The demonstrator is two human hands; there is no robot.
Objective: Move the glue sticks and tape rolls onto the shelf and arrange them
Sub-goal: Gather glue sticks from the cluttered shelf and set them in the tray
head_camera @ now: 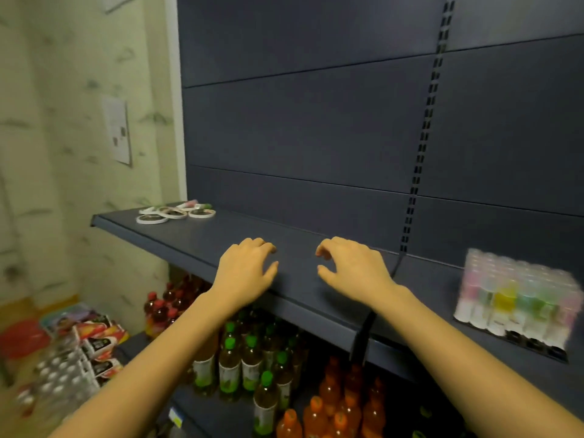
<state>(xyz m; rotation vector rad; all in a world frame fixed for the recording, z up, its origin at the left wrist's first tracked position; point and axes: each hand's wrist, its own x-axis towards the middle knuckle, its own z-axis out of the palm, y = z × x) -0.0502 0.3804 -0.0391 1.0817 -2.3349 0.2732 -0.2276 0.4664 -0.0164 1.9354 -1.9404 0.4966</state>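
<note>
Had my left hand (245, 268) and right hand (354, 267) over the shelf (196, 238), fingers loosely curled, both empty; tape rolls (175, 213) far left.

Dark blue shelving unit (316, 121) stands beside a pale marbled wall (63, 90).

Bare shelf (221, 241) lies around the fingers (265, 248); tape rolls (173, 214) far left, wrapped glue sticks (515, 298) far right.

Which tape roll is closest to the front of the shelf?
The white tape roll lying flat at the bunch's front left. The other tape rolls sit behind it, farther from the shelf edge.
</note>
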